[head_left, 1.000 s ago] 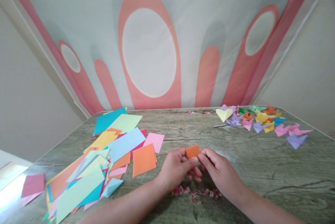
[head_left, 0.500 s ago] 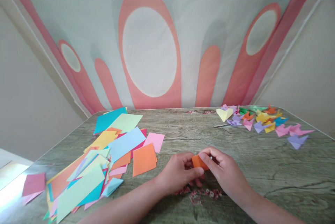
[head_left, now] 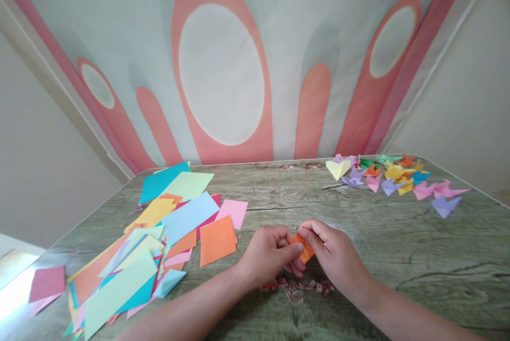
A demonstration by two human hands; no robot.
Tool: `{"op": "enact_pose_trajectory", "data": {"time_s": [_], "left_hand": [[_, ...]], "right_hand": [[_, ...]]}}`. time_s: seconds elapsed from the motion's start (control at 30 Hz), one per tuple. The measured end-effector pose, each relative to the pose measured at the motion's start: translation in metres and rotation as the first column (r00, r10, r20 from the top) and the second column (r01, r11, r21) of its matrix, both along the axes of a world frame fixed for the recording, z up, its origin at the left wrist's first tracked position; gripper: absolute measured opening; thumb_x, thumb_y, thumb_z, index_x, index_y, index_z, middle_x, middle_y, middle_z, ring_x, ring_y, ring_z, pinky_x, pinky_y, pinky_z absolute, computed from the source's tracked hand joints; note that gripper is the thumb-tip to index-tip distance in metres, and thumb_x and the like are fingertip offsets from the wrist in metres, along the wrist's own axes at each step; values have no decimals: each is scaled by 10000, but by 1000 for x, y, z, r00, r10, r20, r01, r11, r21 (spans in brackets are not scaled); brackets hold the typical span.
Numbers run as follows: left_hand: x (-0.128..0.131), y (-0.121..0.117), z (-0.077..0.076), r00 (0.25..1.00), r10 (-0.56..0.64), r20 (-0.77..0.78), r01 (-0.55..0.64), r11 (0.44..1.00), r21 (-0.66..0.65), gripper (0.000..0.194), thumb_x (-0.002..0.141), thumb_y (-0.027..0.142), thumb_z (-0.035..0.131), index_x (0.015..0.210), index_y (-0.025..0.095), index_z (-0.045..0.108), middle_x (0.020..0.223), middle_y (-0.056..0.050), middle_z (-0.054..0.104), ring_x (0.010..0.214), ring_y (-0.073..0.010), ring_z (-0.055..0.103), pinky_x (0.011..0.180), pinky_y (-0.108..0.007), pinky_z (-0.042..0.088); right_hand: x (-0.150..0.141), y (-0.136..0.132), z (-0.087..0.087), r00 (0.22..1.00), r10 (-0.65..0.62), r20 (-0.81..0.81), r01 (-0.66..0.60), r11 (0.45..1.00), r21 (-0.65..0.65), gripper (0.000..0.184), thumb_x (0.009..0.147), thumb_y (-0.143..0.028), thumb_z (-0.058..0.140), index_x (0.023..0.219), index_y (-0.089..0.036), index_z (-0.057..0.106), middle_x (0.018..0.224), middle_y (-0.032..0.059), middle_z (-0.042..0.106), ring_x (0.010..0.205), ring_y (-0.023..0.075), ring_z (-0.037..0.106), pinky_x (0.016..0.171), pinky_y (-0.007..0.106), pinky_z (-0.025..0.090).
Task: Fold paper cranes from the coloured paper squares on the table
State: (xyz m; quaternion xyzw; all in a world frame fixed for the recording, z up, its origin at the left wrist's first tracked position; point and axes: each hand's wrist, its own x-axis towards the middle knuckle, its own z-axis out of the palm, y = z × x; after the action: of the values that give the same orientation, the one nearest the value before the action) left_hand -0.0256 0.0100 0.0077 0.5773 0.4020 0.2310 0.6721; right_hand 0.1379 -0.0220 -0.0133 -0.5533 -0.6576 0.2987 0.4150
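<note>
Head view: the left hand [head_left: 268, 255] and right hand [head_left: 335, 253] pinch a small, smooth orange folded paper [head_left: 306, 249] between their fingers, above the wood-grained grey-brown table [head_left: 279, 203].

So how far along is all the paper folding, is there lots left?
Quite a few look done: the colorful folded shapes grouped at the far right of the table. In hand is one small orange piece, pinched by the left hand and right hand; it doesn't look finished. Lots seems left: the mostly flat sheets piled on the left.
</note>
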Motion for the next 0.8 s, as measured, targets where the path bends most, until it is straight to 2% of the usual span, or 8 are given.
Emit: {"op": "enact_pose_trajectory", "data": {"time_s": [0.13, 0.27, 0.33, 0.4, 0.5, 0.57, 0.7, 0.8], "left_hand": [[-4, 4, -1, 998, -66, -3, 66, 998, -13, 330, 796, 438, 647, 739, 126, 556, 614, -51, 690, 526, -125, 650, 498, -185, 439], [-6, 7, -5, 989, -147, 17, 148, 987, -66, 371, 779, 479, 657, 805, 117, 585, 675, -55, 695, 585, -144, 679, 515, -190, 458], [-5, 8, -6, 992, -124, 34, 126, 991, -47, 385, 785, 494, 648, 834, 118, 584, 653, -41, 680, 587, -148, 684, 521, -192, 461], [-4, 10, -6, 997, -48, 54, 48, 999, -7, 389, 795, 501, 636, 844, 122, 569, 644, -31, 671, 584, -152, 685, 520, -195, 458], [-5, 11, -5, 996, 50, 71, -52, 998, 30, 375, 799, 488, 639, 865, 132, 540, 694, -40, 690, 603, -165, 693, 524, -207, 456], [-6, 11, -6, 998, 31, 54, -32, 999, 32, 357, 797, 464, 650, 869, 137, 526, 758, -62, 711, 637, -170, 698, 542, -214, 459], [-6, 8, -7, 997, -74, -1, 74, 997, 27, 320, 803, 421, 655, 863, 138, 518, 806, -92, 724, 688, -175, 697, 578, -229, 474], [-4, 5, -5, 998, -60, 2, 60, 997, 54, 309, 843, 437, 598, 881, 138, 530, 802, -72, 708, 665, -170, 695, 566, -228, 477]], "right_hand": [[3, 2, 2, 1000, 18, -24, -19, 1000, -18, 278, 946, -389, 460, 825, -217, 642, 741, -8, 675, 701, 163, 618, 660, 250, 429], [5, 5, 4, 990, 106, -93, -112, 992, -59, 268, 932, -399, 487, 886, -240, 699, 852, -2, 728, 806, 177, 659, 741, 258, 459], [4, 6, 5, 988, 112, -110, -119, 991, -57, 286, 939, -412, 468, 981, -246, 697, 931, 11, 733, 868, 187, 661, 790, 272, 463], [4, 6, 5, 990, 86, -114, -94, 993, -70, 304, 932, -433, 469, 1049, -239, 672, 942, 21, 727, 847, 188, 658, 759, 274, 473], [4, 5, 6, 994, 47, -101, -58, 992, -109, 261, 895, -433, 526, 922, -216, 669, 807, 5, 705, 706, 169, 629, 631, 249, 462], [4, 4, 7, 995, 17, -101, -29, 993, -111, 233, 887, -404, 540, 840, -209, 659, 767, -4, 691, 694, 162, 619, 621, 243, 454], [4, 4, 8, 990, -8, -140, -6, 994, -105, 220, 903, -380, 513, 891, -216, 658, 813, 0, 703, 758, 169, 638, 677, 253, 465], [4, 4, 7, 989, -15, -147, -3, 992, -124, 209, 883, -381, 539, 905, -220, 670, 848, 9, 713, 782, 178, 647, 695, 263, 476]]}}
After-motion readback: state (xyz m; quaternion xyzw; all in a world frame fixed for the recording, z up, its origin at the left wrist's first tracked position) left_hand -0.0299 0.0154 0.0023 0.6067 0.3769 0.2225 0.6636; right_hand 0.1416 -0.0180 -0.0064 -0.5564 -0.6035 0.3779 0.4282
